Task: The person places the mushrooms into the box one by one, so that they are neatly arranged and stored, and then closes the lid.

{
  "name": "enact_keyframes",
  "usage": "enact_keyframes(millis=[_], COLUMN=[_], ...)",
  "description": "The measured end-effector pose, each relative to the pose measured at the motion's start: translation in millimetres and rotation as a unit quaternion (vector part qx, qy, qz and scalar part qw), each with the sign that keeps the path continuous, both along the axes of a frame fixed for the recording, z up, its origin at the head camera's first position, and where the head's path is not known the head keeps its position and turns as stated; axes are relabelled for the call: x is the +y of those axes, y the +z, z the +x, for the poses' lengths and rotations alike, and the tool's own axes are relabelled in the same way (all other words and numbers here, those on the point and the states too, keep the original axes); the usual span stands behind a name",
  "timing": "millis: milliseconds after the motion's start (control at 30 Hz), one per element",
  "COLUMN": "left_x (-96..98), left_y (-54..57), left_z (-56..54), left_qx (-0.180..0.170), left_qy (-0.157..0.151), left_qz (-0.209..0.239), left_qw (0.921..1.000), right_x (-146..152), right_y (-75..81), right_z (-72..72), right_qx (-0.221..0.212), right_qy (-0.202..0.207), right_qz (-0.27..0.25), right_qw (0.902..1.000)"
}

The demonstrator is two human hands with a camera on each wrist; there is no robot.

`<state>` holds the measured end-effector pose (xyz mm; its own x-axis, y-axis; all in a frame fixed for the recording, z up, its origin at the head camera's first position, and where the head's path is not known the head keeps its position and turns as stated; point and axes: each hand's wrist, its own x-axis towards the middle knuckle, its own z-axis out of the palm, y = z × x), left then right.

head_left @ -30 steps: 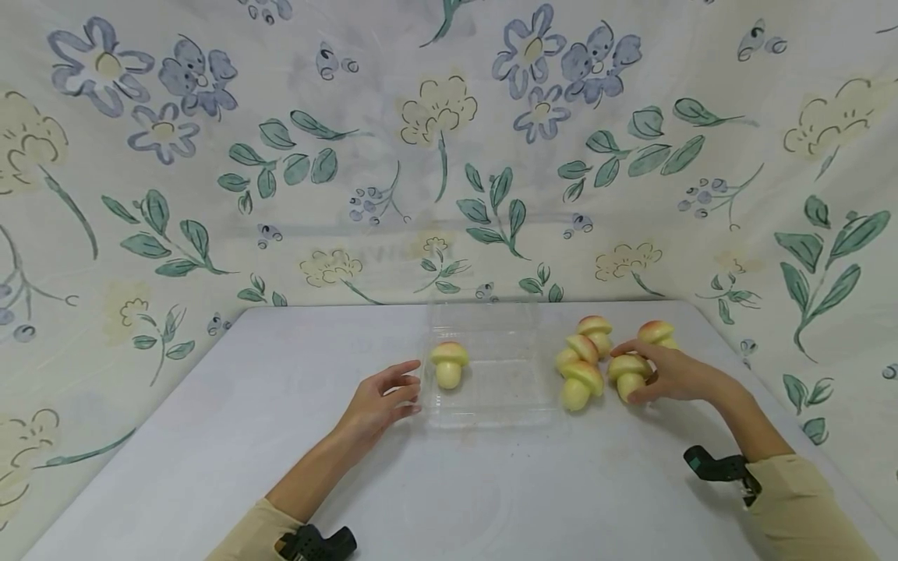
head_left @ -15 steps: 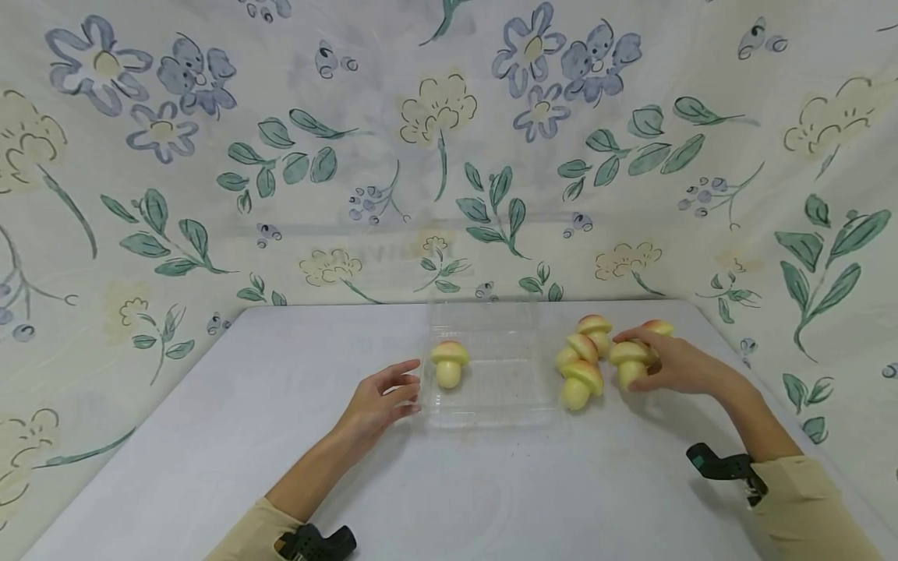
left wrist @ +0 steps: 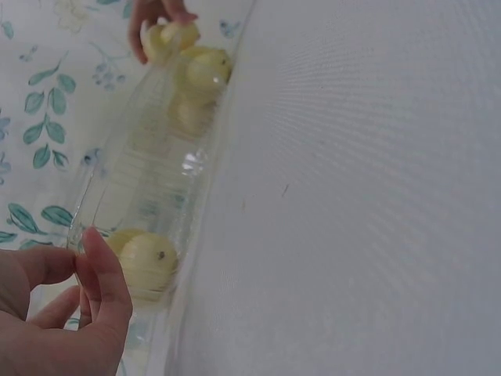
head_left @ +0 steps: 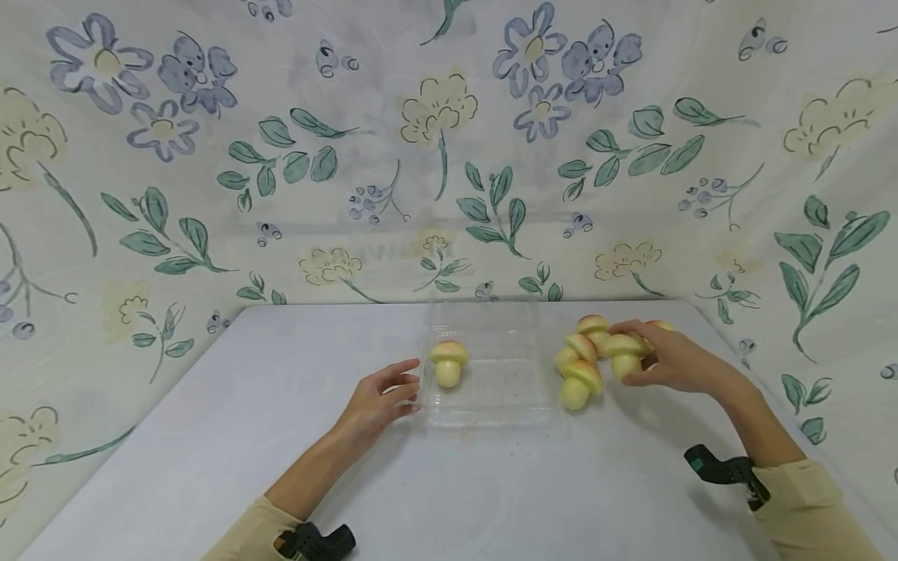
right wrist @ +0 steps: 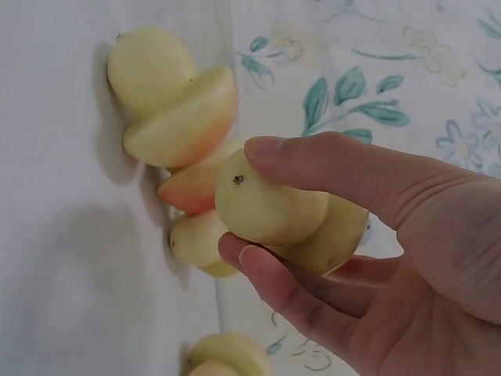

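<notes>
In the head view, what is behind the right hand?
Another yellow piece with a reddish top: only a sliver of it shows above the right hand. The rest is covered by the hand there, so its full shape cannot be seen in that view.

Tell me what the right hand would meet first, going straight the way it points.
Likely the cluster of yellow, red-tinged, mushroom-shaped pieces, touched first by the yellow mushroom-shaped piece in the right hand; height is unclear, so it might pass over.
</notes>
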<state>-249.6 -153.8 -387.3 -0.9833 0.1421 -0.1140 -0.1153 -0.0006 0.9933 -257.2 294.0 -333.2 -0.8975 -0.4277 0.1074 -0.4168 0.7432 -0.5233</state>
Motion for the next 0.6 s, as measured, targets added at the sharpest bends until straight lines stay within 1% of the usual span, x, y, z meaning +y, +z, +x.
enact_keyframes(millis=[100, 267, 333, 600], left_x=[0.1, -0.4, -0.5, -1.0], left_y=[0.0, -0.6, -0.9, -0.8], left_z=[-0.2, -0.8, -1.5, -1.3], left_qx=[0.0, -0.002, -0.003, -0.003], left_qy=[-0.001, -0.002, 0.0, -0.002], left_qz=[-0.002, -0.005, -0.004, -0.003], left_qw=[1.0, 1.0, 1.0, 1.0], right_x=[-4, -12, -14, -23], right_y=[1.2, -0.8, -1.6, -1.2], right_z=[-0.1, -2.8, -2.9, 1.8], right_qx=[0.009, 0.04, 0.047, 0.024], right_qy=[0.006, 0.022, 0.025, 0.036], right_qz=[-0.005, -0.017, -0.021, -0.042], right_qw=[0.9999, 0.9988, 0.9984, 0.9982])
